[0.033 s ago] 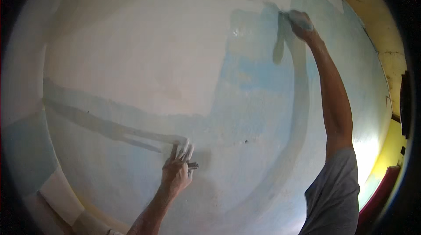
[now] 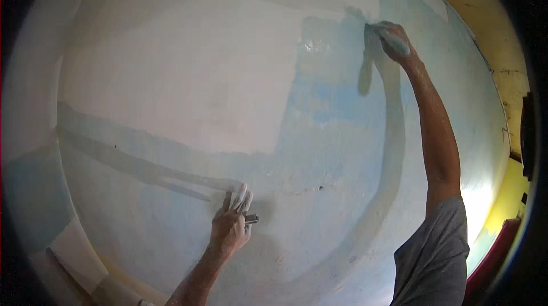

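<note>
At far left, an adjoining wall surface [image 2: 34, 192] carries a blue-grey area below a paler one. Right of its corner spreads the main painted wall [image 2: 325, 223], with a broad pale coat [image 2: 188, 72] over its upper left and arm shadows slanting beneath it.

At lower middle, the left hand [image 2: 229, 227] reaches up close to the wall, fingers extended and slightly parted, whitish residue on them; whether the fingertips touch is unclear. A short metallic piece [image 2: 252, 219] juts from the thumb side, apparently held there, its full form hidden.

Next comes a bare blue patch [image 2: 334, 98] bordering the pale coat. At its upper right, the right hand [image 2: 393, 42] has its fingers closed round a scraper [image 2: 401, 47], whose dark blade edge meets, or nearly meets, the wall near a ragged pale border.

The step in hand looks like spreading or smoothing the coat at that border; a further stroke would call for steady pressure and an even blade angle.

Farther right are a grey sleeve [image 2: 436, 249], a bright glare on the wall and a yellow surface [image 2: 502, 192].
</note>
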Available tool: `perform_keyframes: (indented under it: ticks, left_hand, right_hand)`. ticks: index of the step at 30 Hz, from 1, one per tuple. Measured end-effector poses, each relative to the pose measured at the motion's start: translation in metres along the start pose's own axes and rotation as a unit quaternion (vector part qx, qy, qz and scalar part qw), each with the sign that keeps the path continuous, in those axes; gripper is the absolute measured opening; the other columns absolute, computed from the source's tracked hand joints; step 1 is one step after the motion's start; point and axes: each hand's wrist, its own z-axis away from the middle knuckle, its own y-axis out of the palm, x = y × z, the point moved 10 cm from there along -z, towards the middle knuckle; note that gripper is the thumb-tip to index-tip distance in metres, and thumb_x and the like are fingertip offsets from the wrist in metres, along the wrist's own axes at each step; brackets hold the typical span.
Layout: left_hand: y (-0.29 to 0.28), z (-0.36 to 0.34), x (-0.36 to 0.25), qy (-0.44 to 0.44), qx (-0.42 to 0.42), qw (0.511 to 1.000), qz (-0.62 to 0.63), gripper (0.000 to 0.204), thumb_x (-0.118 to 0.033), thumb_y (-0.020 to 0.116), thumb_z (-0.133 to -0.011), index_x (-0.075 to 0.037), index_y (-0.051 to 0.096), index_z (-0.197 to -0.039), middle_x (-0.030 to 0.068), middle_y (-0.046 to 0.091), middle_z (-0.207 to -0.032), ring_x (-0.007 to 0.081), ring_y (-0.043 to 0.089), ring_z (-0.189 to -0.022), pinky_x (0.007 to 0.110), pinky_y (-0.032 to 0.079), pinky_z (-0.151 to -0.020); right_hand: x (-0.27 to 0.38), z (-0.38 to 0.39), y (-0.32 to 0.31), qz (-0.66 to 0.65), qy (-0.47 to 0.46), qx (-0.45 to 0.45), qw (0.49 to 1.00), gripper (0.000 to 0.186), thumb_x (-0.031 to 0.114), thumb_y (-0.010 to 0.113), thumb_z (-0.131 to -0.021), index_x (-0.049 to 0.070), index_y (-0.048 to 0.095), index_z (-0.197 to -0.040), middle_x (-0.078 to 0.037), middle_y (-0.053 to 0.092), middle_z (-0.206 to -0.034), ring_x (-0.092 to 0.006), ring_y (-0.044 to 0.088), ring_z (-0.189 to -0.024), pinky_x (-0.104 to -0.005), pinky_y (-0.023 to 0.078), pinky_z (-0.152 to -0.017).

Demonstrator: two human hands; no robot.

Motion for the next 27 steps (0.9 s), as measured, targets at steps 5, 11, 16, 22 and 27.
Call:
perform_keyframes:
  ticks: [5,11,16,22,27]
  left_hand:
    - [0.001,0.001,0.003,0.013,0.009,1.000,0.016,0.080,-0.014,0.071,-0.077,-0.007,0.035,-0.149,0.0103,0.029,-0.157,0.0350,0.023,-0.146,0.042,0.044,-0.109]
    - [0.007,0.001,0.003,0.020,0.010,1.000,0.000,0.080,-0.017,0.070,-0.079,-0.007,0.034,-0.149,0.0101,0.028,-0.157,0.0354,0.022,-0.146,0.040,0.042,-0.111]
    - [0.007,0.001,0.001,0.029,0.003,1.000,0.002,0.080,-0.017,0.070,-0.079,-0.006,0.034,-0.149,0.0105,0.028,-0.157,0.0361,0.023,-0.146,0.042,0.044,-0.110]
    - [0.009,0.006,0.011,0.004,0.011,1.000,0.021,0.081,-0.017,0.073,-0.078,-0.006,0.035,-0.148,0.0097,0.026,-0.158,0.0356,0.025,-0.145,0.042,0.046,-0.108]
    - [0.010,0.003,0.004,0.034,-0.001,0.999,0.022,0.080,-0.017,0.073,-0.077,-0.006,0.037,-0.147,0.0095,0.029,-0.157,0.0343,0.026,-0.145,0.042,0.047,-0.107]
  right_hand:
    - [-0.048,-0.025,0.005,-0.086,0.204,0.019,0.975,0.020,0.001,0.054,-0.087,0.001,0.069,-0.101,-0.020,0.068,-0.101,-0.0389,0.064,-0.093,-0.0432,0.052,-0.084]
    - [-0.033,0.003,0.025,0.027,0.042,0.087,0.995,0.028,0.002,0.062,-0.083,0.007,0.067,-0.109,-0.015,0.064,-0.115,-0.0328,0.060,-0.108,-0.0409,0.046,-0.099]
    - [-0.045,-0.007,0.005,-0.042,0.151,-0.014,0.988,0.023,-0.004,0.055,-0.079,-0.002,0.068,-0.097,-0.020,0.068,-0.097,-0.0365,0.064,-0.092,-0.0415,0.052,-0.083]
    - [0.071,0.013,-0.002,-0.095,0.133,0.101,0.981,0.030,-0.005,0.059,-0.077,0.003,0.070,-0.103,-0.018,0.067,-0.107,-0.0362,0.063,-0.103,-0.0432,0.051,-0.091]
    - [0.031,0.030,-0.015,-0.027,0.073,0.009,0.997,0.031,0.002,0.062,-0.082,0.004,0.067,-0.113,-0.018,0.065,-0.118,-0.0355,0.059,-0.113,-0.0429,0.046,-0.099]
